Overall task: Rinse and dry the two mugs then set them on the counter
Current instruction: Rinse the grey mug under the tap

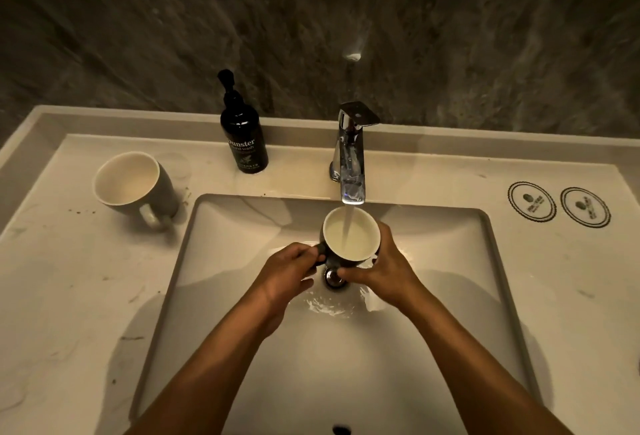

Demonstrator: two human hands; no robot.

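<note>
A dark mug with a pale inside [363, 240] is held upright over the sink basin [242, 261], under the running chrome tap [350, 157]. Water streams into it and it is nearly full. My left hand [289, 270] grips its handle on the left side. My right hand [384, 266] wraps around its right wall and base. A second mug [133, 183], grey outside and pale inside, stands empty on the counter [69, 278] to the left of the sink, handle toward me.
A black hand-wash pump bottle [244, 136] stands at the back of the counter, left of the tap. Two round printed coasters [557, 206] lie on the right counter. The drain plug [334, 277] sits just below the held mug. A dark stone wall rises behind.
</note>
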